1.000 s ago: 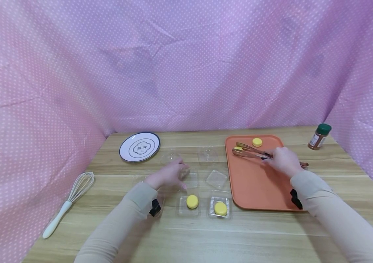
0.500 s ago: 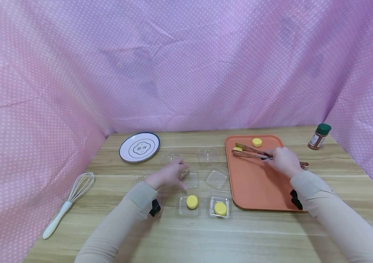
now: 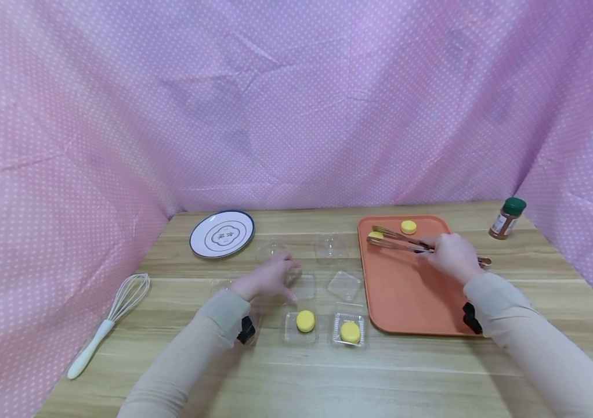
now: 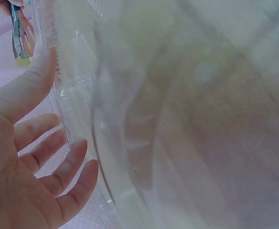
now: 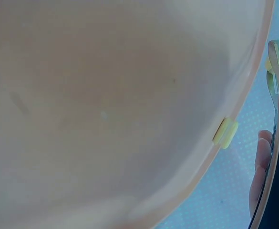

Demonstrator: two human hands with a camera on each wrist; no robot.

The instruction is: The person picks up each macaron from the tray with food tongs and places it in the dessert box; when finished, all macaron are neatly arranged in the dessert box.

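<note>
My right hand (image 3: 453,257) grips metal tongs (image 3: 398,246) with dark handles over the orange tray (image 3: 406,307). Between the tongs' ends, at the tray's left side, is a yellow macaron (image 3: 376,235); whether they squeeze it, I cannot tell. A second macaron (image 3: 408,227) lies at the tray's back. My left hand (image 3: 269,280), fingers loosely bent and apart, is beside a clear plastic container (image 3: 304,287); its fingers (image 4: 77,157) come close to a clear plastic edge in the left wrist view. Nearer me, two clear containers hold a macaron (image 3: 305,321) and another macaron (image 3: 350,332).
Several clear plastic pieces, among them a domed one (image 3: 330,247) and a flat one (image 3: 344,285), lie around the table's middle. A blue-rimmed plate (image 3: 202,235) is at back left, a whisk (image 3: 105,331) at left, a green-capped spice jar (image 3: 507,217) at back right.
The tongs' tips have shifted slightly left, and the macaron between them has moved the same way toward the tray's edge. My left hand has stayed put.
</note>
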